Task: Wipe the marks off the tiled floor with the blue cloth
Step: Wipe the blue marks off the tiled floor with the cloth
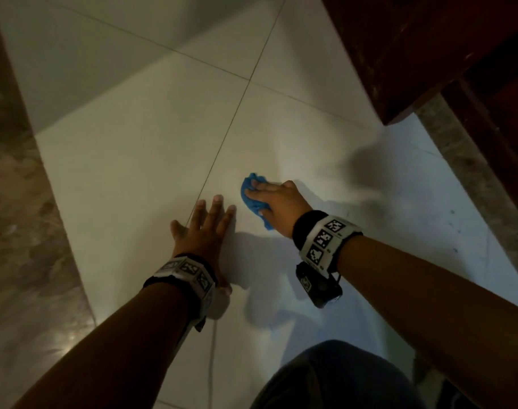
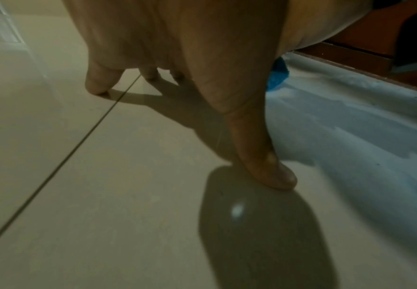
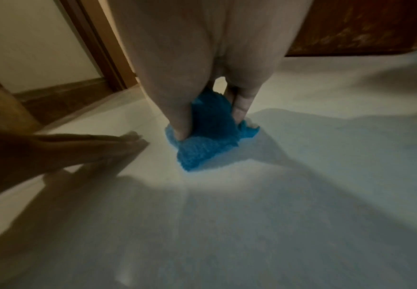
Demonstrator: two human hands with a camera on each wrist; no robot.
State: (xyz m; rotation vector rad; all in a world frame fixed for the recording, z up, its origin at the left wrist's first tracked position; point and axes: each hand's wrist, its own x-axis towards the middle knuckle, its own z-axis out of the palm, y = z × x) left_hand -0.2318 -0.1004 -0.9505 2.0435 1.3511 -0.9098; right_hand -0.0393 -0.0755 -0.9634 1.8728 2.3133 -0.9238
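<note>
Item: blue cloth (image 1: 253, 199), bunched, lying on the tiled floor (image 1: 151, 160) just right of a grout line (image 1: 222, 149).

Right hand (image 1: 277, 202): laid over the cloth, thumb and fingers curled into its folds, pressing it to the tile.

Left hand (image 1: 206, 228): fingers spread and straight, flat on the floor just beside the cloth, holding nothing; judged to serve as a brace.

Step in hand: wiping is judged to be under way.

Remaining: small dark specks (image 1: 452, 212) are seen on the paler floor to the right, well apart from the cloth.

Next move, as judged: the cloth to be dragged rightward under steady pressure toward those specks, near the dark wooden furniture (image 1: 414, 54).
</note>
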